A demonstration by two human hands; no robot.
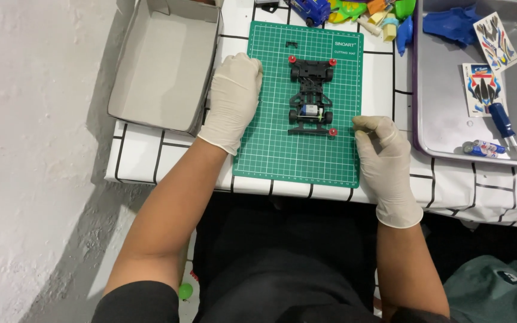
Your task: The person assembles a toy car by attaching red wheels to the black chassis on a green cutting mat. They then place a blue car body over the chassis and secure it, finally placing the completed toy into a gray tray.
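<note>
Between a flat, open left hand [233, 98] and a loosely curled, empty right hand [384, 158], a toy car chassis [311, 98] sits wheeled and motor-fitted but bodyless, its blue shell [455, 25] and stickers [483, 88] unused beyond the right hand.

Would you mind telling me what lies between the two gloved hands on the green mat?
In the head view, a black toy-car chassis sits between the left hand and right hand.

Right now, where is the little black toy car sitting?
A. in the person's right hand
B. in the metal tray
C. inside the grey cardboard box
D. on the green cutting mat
D: the little black toy car rests on the green cutting mat, between the two gloved hands, neither of which grips it.
</note>
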